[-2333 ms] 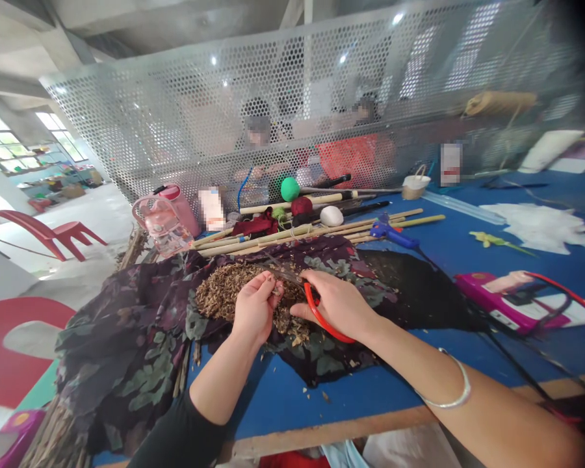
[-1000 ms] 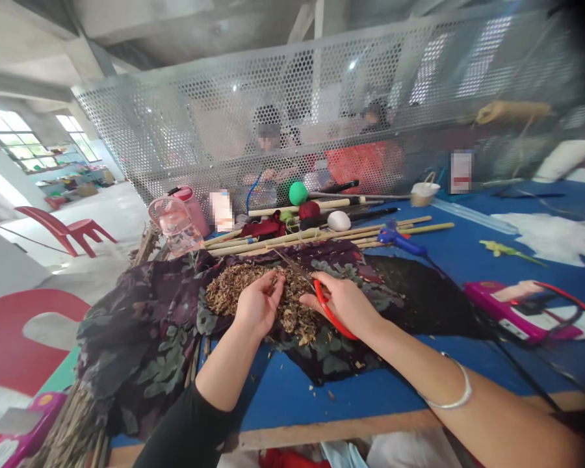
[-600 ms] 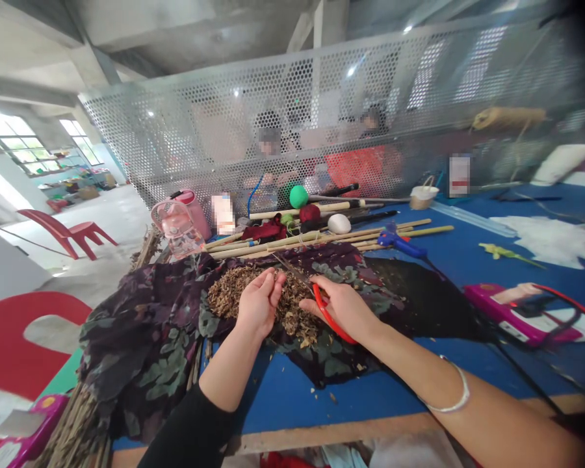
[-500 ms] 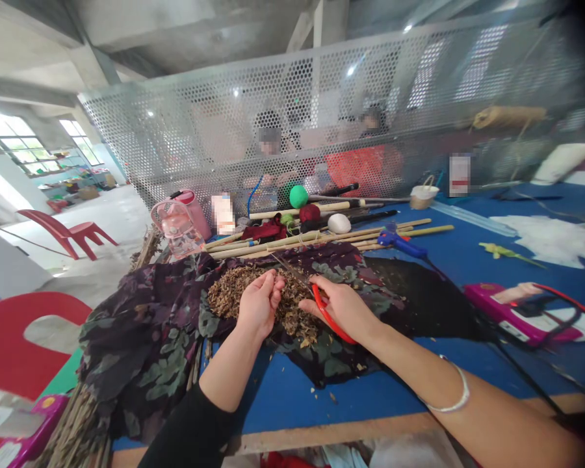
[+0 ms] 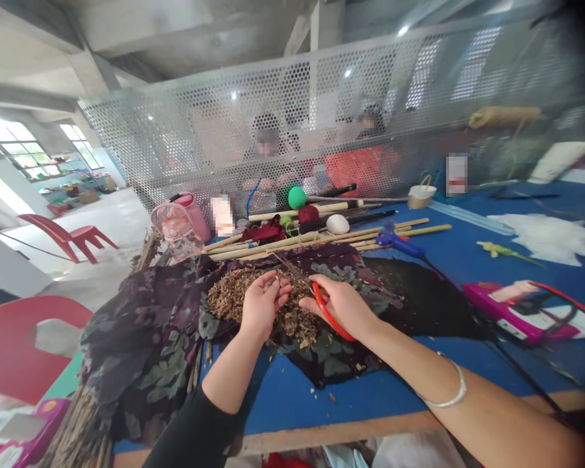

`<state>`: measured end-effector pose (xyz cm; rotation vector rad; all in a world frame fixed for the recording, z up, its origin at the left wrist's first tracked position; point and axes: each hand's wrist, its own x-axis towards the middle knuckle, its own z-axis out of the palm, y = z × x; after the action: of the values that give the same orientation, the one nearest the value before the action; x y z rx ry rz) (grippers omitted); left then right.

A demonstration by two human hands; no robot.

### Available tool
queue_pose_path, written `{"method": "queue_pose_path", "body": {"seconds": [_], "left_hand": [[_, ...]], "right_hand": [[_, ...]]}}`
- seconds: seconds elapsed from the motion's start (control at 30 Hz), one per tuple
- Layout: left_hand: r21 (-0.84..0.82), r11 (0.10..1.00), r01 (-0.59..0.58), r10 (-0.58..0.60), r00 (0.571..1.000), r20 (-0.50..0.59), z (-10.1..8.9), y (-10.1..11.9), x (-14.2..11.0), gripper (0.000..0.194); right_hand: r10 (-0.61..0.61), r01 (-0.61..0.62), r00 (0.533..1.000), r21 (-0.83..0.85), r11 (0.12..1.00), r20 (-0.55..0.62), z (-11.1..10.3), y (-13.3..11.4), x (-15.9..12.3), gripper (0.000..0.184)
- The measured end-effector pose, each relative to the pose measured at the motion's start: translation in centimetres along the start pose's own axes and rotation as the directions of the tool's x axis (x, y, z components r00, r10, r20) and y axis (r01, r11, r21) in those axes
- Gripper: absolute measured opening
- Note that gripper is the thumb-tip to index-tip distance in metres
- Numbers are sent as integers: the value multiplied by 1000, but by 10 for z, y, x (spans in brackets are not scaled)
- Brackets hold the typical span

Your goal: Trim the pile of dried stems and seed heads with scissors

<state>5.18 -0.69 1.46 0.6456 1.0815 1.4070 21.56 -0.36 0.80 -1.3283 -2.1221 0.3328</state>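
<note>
My right hand [image 5: 348, 309] grips a pair of scissors [image 5: 324, 313] by its red handles. The blades point up and left over a heap of brown dried plant bits [image 5: 229, 294]. To the left, my left hand [image 5: 259, 307] is over the same heap, palm turned up, with its loosely curled fingers apart. Any small bits lying in that palm are too small to make out. Beneath the heap a dark floral cloth [image 5: 146, 344] is spread on the blue tabletop [image 5: 341, 409].
Behind the cloth lie several thin sticks [image 5: 283, 246], a blue glue gun [image 5: 400, 242], a white ball [image 5: 338, 224] and a green ball [image 5: 297, 197]. A pink bottle [image 5: 192, 214] stands back left. A magenta device [image 5: 507, 312] with cables sits right. People show through the perforated metal screen [image 5: 175, 136].
My left hand's pinched fingers have loosened and spread over the heap. The right hand keeps its hold on the scissors, nearly still. Earlier, the view shifted slightly.
</note>
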Motion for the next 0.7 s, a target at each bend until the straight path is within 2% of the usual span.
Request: {"method": "queue_pose_path", "body": {"seconds": [0.17, 0.3, 0.37, 0.5, 0.7], "left_hand": [[181, 974, -137, 135, 991, 27, -3, -3, 1, 26], [209, 958, -197, 183, 979, 85, -7, -6, 4, 34], [193, 959, -209, 195, 977, 90, -7, -7, 5, 31], [152, 971, -186, 180, 982, 54, -6, -6, 8, 16], [7, 999, -54, 53, 998, 31, -2, -2, 5, 8]], "right_hand": [[-14, 14, 1000, -5, 1000, -25, -1, 2, 2, 45], [-33, 32, 999, -15, 999, -37, -1, 4, 3, 44], [-35, 33, 998, -25, 999, -52, 0, 5, 4, 44], [-34, 29, 996, -56, 998, -87, 4, 7, 5, 45], [-75, 66, 994, -101, 993, -83, 7, 4, 3, 45]]}}
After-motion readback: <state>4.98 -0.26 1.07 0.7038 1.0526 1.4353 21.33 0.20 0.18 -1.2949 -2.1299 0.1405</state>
